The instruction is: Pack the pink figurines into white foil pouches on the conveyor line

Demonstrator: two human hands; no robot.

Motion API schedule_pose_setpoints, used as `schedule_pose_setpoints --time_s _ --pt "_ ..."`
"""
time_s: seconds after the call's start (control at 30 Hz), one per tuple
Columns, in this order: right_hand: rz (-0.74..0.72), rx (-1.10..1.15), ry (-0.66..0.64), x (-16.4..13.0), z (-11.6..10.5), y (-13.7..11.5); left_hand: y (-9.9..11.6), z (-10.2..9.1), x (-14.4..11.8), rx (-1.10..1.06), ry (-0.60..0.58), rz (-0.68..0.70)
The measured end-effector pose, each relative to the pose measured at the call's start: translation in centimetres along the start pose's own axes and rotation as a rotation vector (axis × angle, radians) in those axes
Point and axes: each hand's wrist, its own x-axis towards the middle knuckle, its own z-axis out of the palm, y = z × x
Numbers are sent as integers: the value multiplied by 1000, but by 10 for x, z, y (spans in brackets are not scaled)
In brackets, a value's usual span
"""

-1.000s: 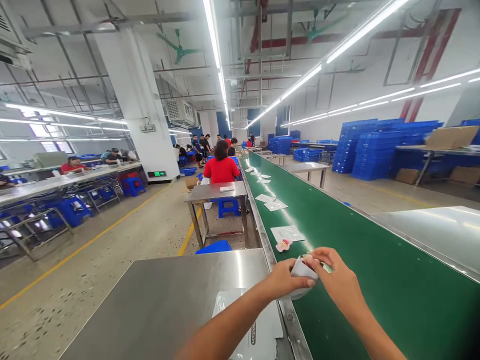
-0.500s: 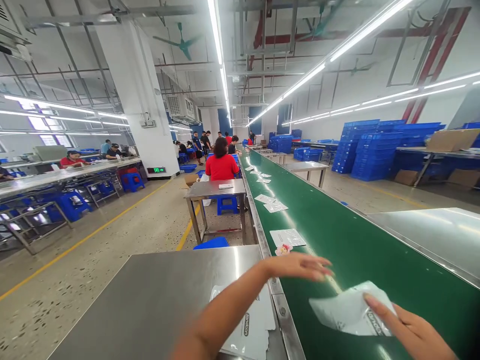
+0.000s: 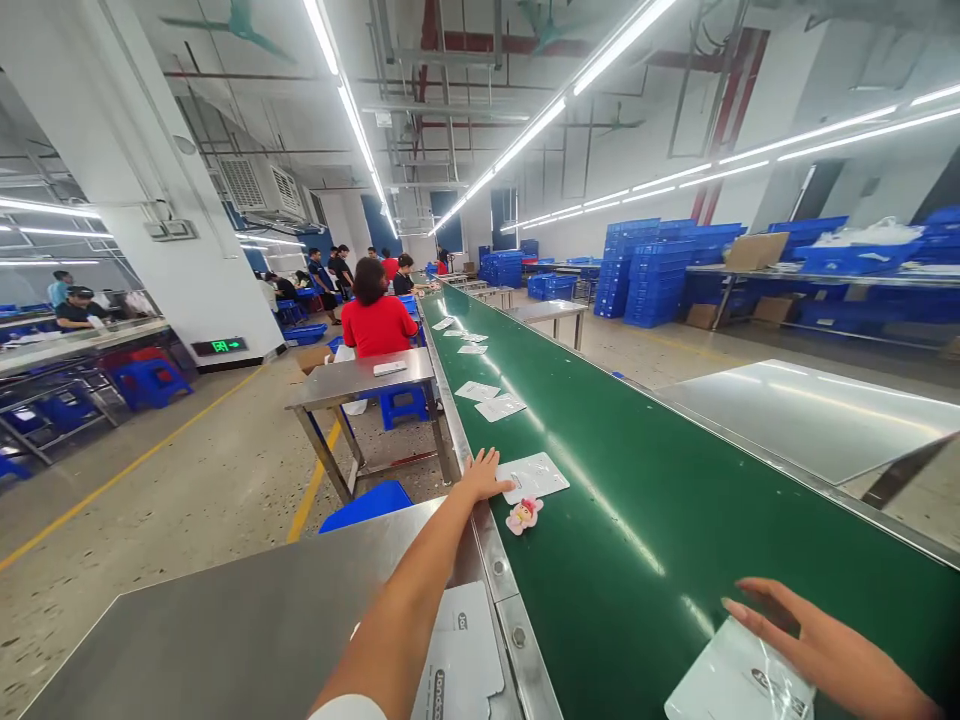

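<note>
Your left hand (image 3: 484, 478) is reaching out along the near edge of the green conveyor belt (image 3: 675, 500), its grip open and fingers spread, the fingertips touching the near corner of a flat white packet (image 3: 536, 475) lying on the belt. Just beside that packet, on the side nearer you, a small pink flower-shaped toy (image 3: 523, 515) is lying on the belt — apart from your fingers. Your right hand (image 3: 817, 650) is resting flat and open on a white plastic bag (image 3: 739, 685), well nearer you along the belt than the packet. Off the belt's left edge, your steel worktop (image 3: 247, 630) is carrying white printed cards (image 3: 457, 665). Farther up the belt, more white packets (image 3: 491, 400) are lying in a row, and a person in a red shirt (image 3: 379, 322) is sitting beside the belt at another worktop (image 3: 360, 378).
</note>
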Motion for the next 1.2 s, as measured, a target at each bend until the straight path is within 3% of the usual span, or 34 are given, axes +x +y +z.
schedule_pose_setpoints --time_s 0.07,0.17,0.23,0.37,0.47,0.53,0.63,0.7,0.8,0.87,0.97,1.07,1.2 --pt "-21 -27 -129 4 -1 -11 0 7 0 40 9 15" --pt "-154 -53 -129 1 11 -52 5 1 -6 73 24 45" --pt "-368 -64 -127 -2 29 -90 16 -9 -14 77 29 70" --pt "-865 -125 5 -7 70 -164 51 -34 -42 50 21 140" --pt "-1048 -106 24 -15 85 -200 72 -52 -72 0 -36 198" --pt "-1000 -9 -31 -23 84 -213 77 -64 -91 -58 -89 222" --pt "-677 304 -156 -35 72 -222 71 -79 -113 -245 -159 247" --pt "-492 575 -258 -40 63 -226 65 -82 -124 -525 -219 288" --pt "-398 857 -359 -46 63 -235 63 -70 -140 -994 -368 327" --pt "-388 896 -364 -48 72 -239 67 -56 -150 -1124 -414 273" --pt "-364 739 -346 -46 87 -231 73 -36 -161 -1138 -275 86" --pt "-230 484 -346 -39 95 -204 69 -28 -169 -1125 -87 -66" --pt "-102 316 -461 -39 106 -164 58 -25 -181 -1059 36 -102"
